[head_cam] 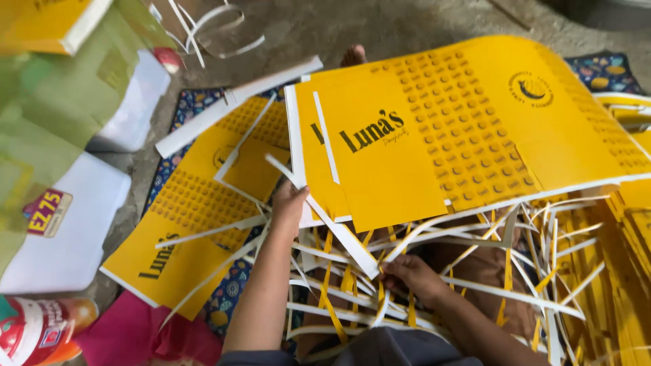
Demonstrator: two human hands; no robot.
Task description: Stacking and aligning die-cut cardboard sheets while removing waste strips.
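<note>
On the floor in front of you, your left hand (288, 203) grips the near-left edge of the stack of yellow printed card sheets (434, 129), lifting it. Your right hand (410, 274) is closed on thin white-and-yellow trimmed strips (352, 271) underneath. Done, by the look of it: a large pile of strips near and right, plus sheets laid on the patterned mat (193, 105) at left. Left: the stack you hold appears to keep its white margins, so I judge trimming unfinished.
</note>
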